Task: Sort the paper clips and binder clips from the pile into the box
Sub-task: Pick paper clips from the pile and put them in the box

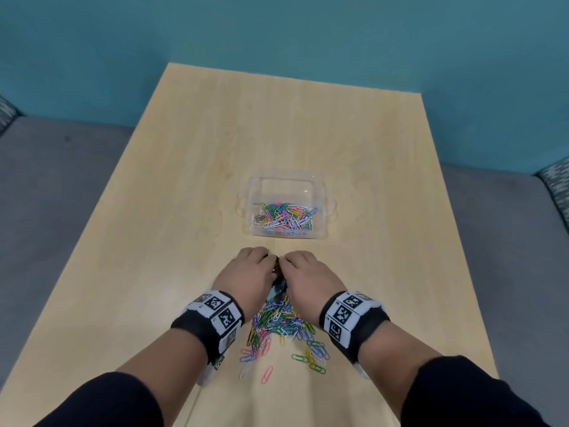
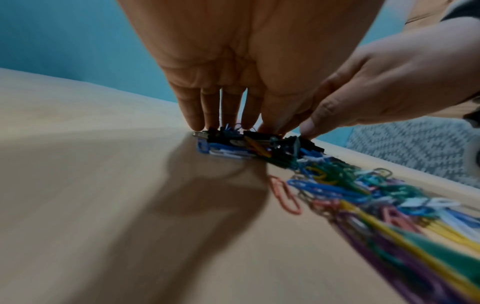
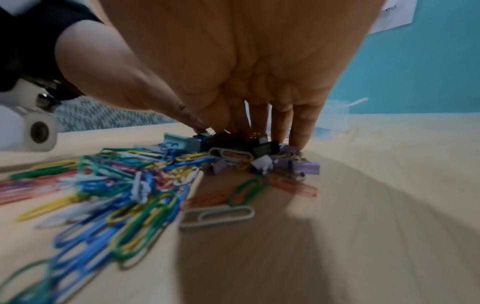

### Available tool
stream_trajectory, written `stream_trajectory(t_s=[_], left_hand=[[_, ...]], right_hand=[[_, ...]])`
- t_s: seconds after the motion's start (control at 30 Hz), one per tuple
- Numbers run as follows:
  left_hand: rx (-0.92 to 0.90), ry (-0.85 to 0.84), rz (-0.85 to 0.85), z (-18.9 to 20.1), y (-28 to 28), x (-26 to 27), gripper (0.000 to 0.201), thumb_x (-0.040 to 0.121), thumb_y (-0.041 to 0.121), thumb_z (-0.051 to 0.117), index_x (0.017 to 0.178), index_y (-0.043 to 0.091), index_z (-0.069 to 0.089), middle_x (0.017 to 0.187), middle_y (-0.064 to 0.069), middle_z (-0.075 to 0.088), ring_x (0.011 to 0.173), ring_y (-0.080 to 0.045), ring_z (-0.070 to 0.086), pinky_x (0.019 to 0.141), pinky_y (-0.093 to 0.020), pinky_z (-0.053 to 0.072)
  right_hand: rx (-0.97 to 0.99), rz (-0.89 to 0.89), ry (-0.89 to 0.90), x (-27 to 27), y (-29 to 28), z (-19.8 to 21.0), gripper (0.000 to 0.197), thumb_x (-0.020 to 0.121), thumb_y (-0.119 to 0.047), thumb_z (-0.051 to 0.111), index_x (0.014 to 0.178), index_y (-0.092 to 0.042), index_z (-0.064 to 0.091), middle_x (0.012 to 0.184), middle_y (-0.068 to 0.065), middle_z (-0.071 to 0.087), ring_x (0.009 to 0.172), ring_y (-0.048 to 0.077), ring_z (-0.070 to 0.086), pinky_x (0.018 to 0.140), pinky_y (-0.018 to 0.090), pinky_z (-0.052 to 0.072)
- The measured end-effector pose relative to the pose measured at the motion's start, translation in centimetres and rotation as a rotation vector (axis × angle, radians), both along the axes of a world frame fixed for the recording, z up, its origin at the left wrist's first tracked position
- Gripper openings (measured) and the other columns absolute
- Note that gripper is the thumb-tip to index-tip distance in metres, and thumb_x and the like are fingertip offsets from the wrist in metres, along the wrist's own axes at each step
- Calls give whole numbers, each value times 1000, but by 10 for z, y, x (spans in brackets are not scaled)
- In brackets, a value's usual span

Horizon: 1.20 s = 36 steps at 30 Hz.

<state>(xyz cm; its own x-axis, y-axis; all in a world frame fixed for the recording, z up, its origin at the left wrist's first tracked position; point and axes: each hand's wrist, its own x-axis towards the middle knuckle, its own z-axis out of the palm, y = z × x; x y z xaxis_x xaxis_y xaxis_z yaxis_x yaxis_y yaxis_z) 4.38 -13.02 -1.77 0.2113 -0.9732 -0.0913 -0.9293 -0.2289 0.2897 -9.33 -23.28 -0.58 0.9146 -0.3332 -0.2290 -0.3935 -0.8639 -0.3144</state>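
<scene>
The box sits on the table beyond the pile, paper clips inside.

Matt pale wood-grain table under clear glossy plastic box, smooth colour-coated paper clips, woven cloth wristbands.

You face a pale wood-grain table against a teal wall. Your paper clips are blue, green, yellow, pink, purple and white. Your binder clips show black, lilac and light blue. The box is clear plastic. Your wristbands are black with black-and-white square markers, and your sleeves are black.
</scene>
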Motion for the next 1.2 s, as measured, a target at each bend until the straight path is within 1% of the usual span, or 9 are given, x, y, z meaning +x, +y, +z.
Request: stream_trajectory(t_s=[0.2,0.4,0.5,0.6,0.67,0.77,0.93,1.07,1.2], left_hand=[[2,17,15,-12,-4,10,37,88,20,54,123,9,52,131,-13,52,116,-35,48,91,-46,48],[-19,25,-62,-9,7,6,24,87,20,54,108,16,64,113,-1,64,100,-29,55,85,-40,50],[-78,142,94,3,33,11,23,88,18,59,110,15,65,112,-3,65,101,-30,56,91,-37,45],[-90,233,390,16,75,10,23,83,19,67,104,13,66,101,-8,61,90,-31,59,81,-36,46],[29,332,494,21,104,-5,33,76,29,71,106,17,64,96,-2,55,81,-27,61,74,-34,49],[175,434,408,21,132,-44,60,67,37,78,120,24,54,104,4,47,76,-18,57,74,-30,46],[152,348,350,8,114,-78,76,71,30,74,137,22,37,112,1,41,97,-22,52,84,-31,46],[95,287,252,9,93,-84,61,81,21,64,133,29,34,121,-2,40,107,-26,46,85,-37,47],[131,164,141,6,84,-87,68,81,14,59,140,31,28,127,-6,39,103,-29,44,82,-38,49]], right_hand=[[13,-62,-21,-1,-5,6,43,85,-11,48,128,-10,47,128,10,48,117,31,41,95,44,43],[-27,49,41,-10,2,4,42,82,-13,52,124,-10,51,127,9,51,119,32,41,90,45,45],[79,-59,-76,-39,2,15,43,85,-9,49,128,-13,53,128,7,53,119,28,44,97,41,43],[131,-302,-143,-83,7,20,42,86,-10,51,128,-17,55,118,4,56,107,26,52,91,35,46],[193,-402,-37,-114,25,17,44,85,-16,53,128,-22,51,113,0,52,100,23,56,85,32,46],[309,-454,91,-145,68,10,58,77,-30,59,131,-30,39,107,-6,39,100,21,55,85,31,45],[195,-463,42,-121,96,-2,80,80,-39,67,145,-29,21,116,-3,35,108,21,43,93,28,42],[151,-400,-2,-85,93,-5,72,85,-34,64,145,-25,25,121,2,38,109,24,40,92,31,42],[119,-349,9,-64,91,-4,49,86,-17,53,133,-23,41,117,5,42,101,26,42,83,34,43]])
